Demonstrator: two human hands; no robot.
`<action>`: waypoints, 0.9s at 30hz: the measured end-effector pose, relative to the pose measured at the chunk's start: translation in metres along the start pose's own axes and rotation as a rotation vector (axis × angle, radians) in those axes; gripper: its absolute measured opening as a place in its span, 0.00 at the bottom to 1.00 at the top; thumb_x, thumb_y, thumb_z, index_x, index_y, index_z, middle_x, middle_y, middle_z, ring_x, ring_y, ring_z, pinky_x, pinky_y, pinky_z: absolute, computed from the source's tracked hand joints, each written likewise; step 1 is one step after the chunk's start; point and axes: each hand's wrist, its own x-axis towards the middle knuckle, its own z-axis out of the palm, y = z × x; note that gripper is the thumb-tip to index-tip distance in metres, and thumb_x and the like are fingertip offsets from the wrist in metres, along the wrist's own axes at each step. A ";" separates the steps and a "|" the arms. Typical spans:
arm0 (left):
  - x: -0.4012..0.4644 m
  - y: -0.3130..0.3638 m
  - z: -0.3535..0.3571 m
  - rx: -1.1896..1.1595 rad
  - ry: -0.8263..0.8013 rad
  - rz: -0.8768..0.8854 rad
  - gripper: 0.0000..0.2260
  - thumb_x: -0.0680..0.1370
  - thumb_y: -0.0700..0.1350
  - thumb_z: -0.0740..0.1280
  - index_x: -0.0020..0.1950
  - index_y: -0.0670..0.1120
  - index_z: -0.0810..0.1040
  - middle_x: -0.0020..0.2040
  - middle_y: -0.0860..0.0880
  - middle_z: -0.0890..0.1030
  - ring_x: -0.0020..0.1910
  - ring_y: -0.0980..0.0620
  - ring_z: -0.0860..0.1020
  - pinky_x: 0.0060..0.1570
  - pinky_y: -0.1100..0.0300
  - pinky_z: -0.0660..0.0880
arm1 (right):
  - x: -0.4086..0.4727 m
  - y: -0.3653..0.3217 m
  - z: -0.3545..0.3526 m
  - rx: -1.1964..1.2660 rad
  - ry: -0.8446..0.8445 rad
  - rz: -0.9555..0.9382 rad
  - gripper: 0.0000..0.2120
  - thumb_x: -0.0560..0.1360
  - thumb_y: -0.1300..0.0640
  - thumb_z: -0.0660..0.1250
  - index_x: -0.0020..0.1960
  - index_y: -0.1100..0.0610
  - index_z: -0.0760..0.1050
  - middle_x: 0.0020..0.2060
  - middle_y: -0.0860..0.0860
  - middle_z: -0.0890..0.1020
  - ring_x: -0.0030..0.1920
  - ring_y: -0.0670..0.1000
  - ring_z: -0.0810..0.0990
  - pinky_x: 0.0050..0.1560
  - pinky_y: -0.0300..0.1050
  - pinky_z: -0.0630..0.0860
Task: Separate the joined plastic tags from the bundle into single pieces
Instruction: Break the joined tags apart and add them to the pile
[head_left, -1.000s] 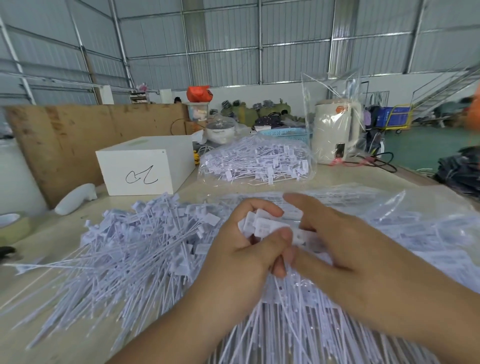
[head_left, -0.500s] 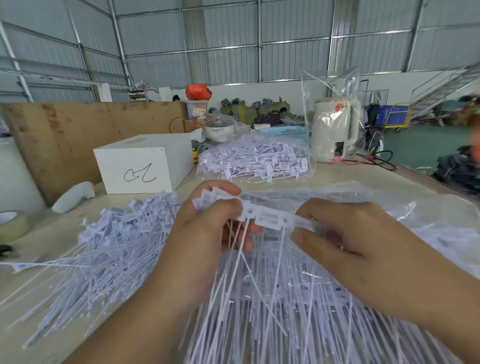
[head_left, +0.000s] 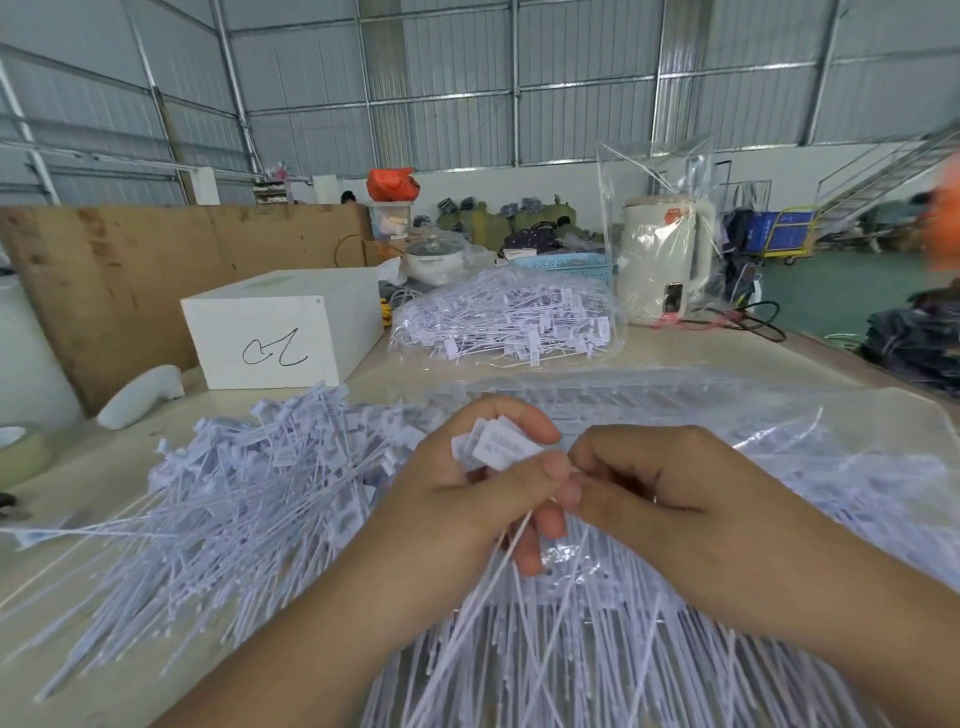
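Head view, looking down at a worktable: a small bundle of joined white plastic tags (head_left: 496, 447) sits between two hands at the middle of the scene. Its flat label heads point up and away from the person, while its thin tails run down toward the person, so the long axis lies near to far. The left hand (head_left: 457, 514) curls around the bundle, thumb pressing the heads against the fingers. The right hand (head_left: 670, 499) meets it from the right, fingertips pinching at the bundle's right edge just below the heads; what exactly it pinches is hidden. A loose heap of tags (head_left: 244, 499) fans across the table (head_left: 701, 353) to the left. Under the hands lies a clear plastic bag (head_left: 779, 431) holding more tags. Farther back sit a white box (head_left: 283, 327), a second bagged pile of tags (head_left: 506, 319), and a cream kettle (head_left: 662, 260) wrapped in plastic.
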 end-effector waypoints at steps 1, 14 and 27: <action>0.000 0.001 -0.002 0.014 -0.018 -0.004 0.07 0.70 0.49 0.73 0.45 0.50 0.80 0.32 0.44 0.79 0.30 0.46 0.75 0.27 0.60 0.73 | 0.000 0.000 0.000 0.015 -0.020 0.006 0.12 0.78 0.45 0.63 0.40 0.48 0.77 0.26 0.47 0.69 0.26 0.45 0.65 0.28 0.39 0.62; 0.001 -0.003 0.002 0.039 0.112 0.017 0.02 0.70 0.47 0.70 0.40 0.50 0.81 0.29 0.45 0.77 0.25 0.52 0.74 0.23 0.62 0.70 | -0.001 -0.006 0.002 0.079 -0.042 0.062 0.13 0.78 0.46 0.63 0.40 0.54 0.76 0.25 0.50 0.69 0.26 0.48 0.65 0.28 0.46 0.64; -0.003 0.001 0.017 -0.305 0.298 -0.027 0.04 0.70 0.46 0.68 0.35 0.51 0.79 0.28 0.42 0.77 0.23 0.49 0.73 0.21 0.62 0.70 | 0.006 -0.003 -0.001 0.254 0.519 0.060 0.18 0.78 0.47 0.62 0.35 0.58 0.70 0.21 0.45 0.64 0.21 0.43 0.60 0.21 0.34 0.59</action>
